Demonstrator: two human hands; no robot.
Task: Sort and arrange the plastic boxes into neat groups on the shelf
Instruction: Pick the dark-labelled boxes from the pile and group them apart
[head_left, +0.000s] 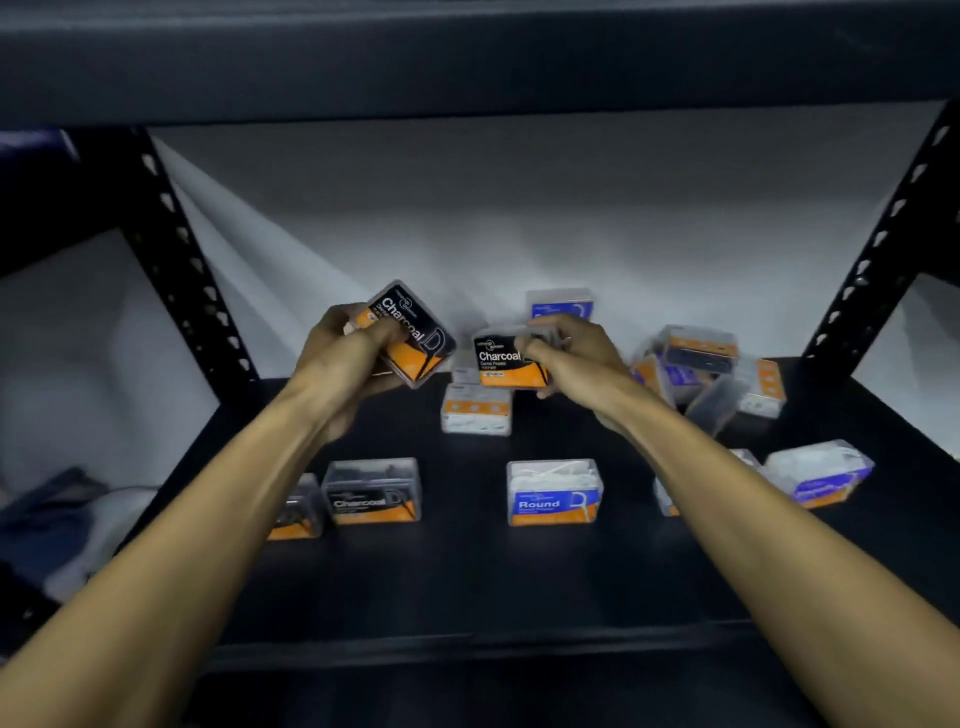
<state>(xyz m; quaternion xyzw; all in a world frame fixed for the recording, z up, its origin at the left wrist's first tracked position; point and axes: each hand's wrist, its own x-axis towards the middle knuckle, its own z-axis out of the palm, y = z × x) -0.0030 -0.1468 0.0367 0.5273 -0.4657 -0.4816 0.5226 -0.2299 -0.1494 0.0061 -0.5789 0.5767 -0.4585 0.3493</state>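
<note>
The left hand (345, 345) is gripping a tilted black charcoal box (415, 332), thumb across its label, and the right hand (566, 348) is pinching a second charcoal box (511, 358) by its top edge, both lifted above the shelf (467, 582). Below the left fingers two more charcoal boxes (371, 491) are standing at the front; below the right fingers a blue box (555, 492) is waiting. The slick plastic could be slipping from that light pinch and knocking the jumbled pile (696, 371) just beside the right knuckles. The right forearm is hiding part of another box, and the pile's labels are blurring together.
</note>
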